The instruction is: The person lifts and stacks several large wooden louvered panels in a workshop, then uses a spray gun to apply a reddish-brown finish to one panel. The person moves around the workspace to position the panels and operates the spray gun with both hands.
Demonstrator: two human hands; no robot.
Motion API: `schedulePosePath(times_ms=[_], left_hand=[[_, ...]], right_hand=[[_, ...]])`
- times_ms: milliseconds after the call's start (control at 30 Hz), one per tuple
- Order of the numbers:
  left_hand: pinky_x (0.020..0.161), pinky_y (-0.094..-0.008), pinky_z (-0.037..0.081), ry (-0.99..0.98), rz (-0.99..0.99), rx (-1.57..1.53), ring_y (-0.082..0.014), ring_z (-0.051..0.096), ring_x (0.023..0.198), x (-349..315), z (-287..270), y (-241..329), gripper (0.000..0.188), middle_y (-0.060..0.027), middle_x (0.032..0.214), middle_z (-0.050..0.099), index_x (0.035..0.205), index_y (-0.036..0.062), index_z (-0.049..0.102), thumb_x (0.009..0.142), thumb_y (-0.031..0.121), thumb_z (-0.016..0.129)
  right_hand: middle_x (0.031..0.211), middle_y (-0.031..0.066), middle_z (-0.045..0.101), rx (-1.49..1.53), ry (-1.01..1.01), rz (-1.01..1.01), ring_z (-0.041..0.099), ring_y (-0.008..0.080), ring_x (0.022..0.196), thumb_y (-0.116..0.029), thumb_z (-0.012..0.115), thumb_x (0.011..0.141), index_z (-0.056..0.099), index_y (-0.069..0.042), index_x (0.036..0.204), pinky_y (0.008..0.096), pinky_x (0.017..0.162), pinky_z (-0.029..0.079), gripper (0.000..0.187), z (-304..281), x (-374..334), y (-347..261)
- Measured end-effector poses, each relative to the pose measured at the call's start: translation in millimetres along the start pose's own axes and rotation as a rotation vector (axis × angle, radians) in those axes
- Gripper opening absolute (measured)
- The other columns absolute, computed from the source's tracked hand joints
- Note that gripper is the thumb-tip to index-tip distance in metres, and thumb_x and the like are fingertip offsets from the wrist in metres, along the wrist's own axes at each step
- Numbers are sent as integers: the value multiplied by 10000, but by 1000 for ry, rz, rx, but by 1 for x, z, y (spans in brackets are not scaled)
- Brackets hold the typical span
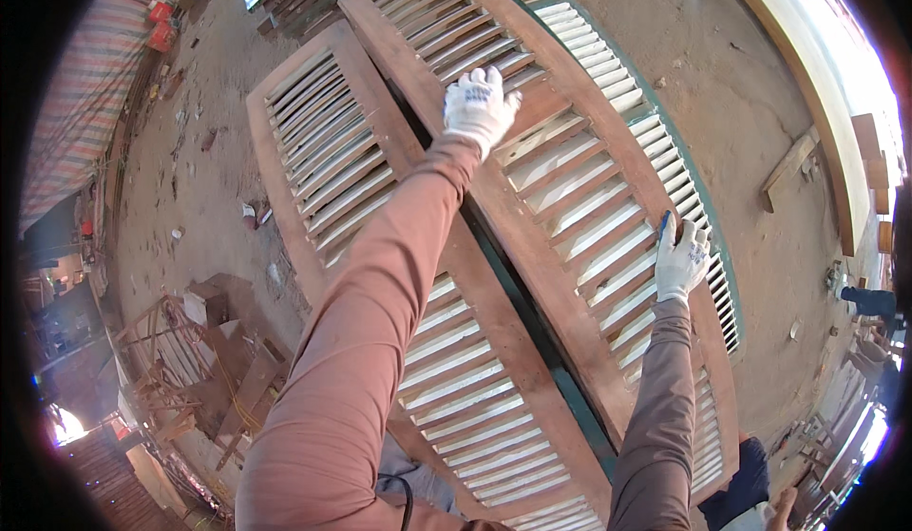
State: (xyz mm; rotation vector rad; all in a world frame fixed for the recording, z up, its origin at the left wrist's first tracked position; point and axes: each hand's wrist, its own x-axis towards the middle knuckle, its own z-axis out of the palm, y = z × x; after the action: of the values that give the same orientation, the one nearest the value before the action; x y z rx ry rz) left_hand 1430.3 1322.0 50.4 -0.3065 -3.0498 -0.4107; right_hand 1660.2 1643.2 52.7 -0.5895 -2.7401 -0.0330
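We found the brown louvered shutter (pixel 546 279) lying flat across the centre of the frame. We judged it stiff, fairly heavy and dry to the grip, its thin slats (pixel 608 256) the fragile part; the solid side rails seemed the sounder hold. The gloved left hand (pixel 480 104) rested by the mid rail (pixel 540 111), and the gloved right hand (pixel 682 260) curled at the right-hand rail, a small blue piece (pixel 665 222) at its fingers; we could not tell whether either gripped. A second brown shutter (pixel 475 293) lay to the left, a green-framed louvered panel (pixel 655 137) partly beneath. Around them we noted sandy ground (pixel 684 18), scrap timber (pixel 218 341) at lower left and striped sheeting (pixel 95 85) at upper left.
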Motion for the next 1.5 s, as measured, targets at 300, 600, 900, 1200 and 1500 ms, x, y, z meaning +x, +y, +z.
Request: schedulePosePath(times_ms=[300, 600, 900, 1200, 1500], left_hand=[[860, -492, 543, -119, 72, 162, -394, 686, 985, 60, 41, -49, 246, -247, 1025, 705, 999, 37, 685, 884, 183, 523], [800, -477, 565, -78, 177, 129, -372, 703, 913, 34, 17, -36, 193, -218, 963, 716, 911, 76, 711, 862, 150, 539], [1064, -459, 436, -359, 226, 245, -374, 531, 1299, 47, 47, -87, 590, -219, 1423, 542, 1430, 34, 512, 943, 355, 601], [989, -461, 464, -225, 357, 374, -394, 586, 1216, 60, 55, -93, 542, -239, 1302, 622, 1374, 46, 572, 939, 367, 607], [905, -448, 475, -307, 307, 254, -366, 597, 1062, -1, -2, -57, 348, -190, 1164, 608, 1178, 69, 587, 941, 323, 567]], right_hand=[[897, 134, 632, 168, 57, -59, 604, 346, 897, -295, 534, 1000, 663, -60, 922, 476, 787, 455, 280, 7, -3, 16], [892, 143, 628, 37, 57, -98, 616, 359, 834, -233, 537, 991, 674, -52, 951, 491, 740, 475, 231, -6, -28, 32], [981, 177, 654, 190, -275, 131, 636, 344, 976, -422, 588, 885, 676, -129, 985, 518, 790, 490, 322, -53, -45, 29], [885, 148, 589, 216, -10, 172, 600, 317, 848, -418, 579, 931, 669, -138, 1036, 465, 769, 449, 313, -32, -110, 53], [1015, 152, 713, 316, -286, 279, 691, 309, 861, -344, 591, 958, 692, -79, 1087, 448, 757, 560, 311, -53, -68, 17]])
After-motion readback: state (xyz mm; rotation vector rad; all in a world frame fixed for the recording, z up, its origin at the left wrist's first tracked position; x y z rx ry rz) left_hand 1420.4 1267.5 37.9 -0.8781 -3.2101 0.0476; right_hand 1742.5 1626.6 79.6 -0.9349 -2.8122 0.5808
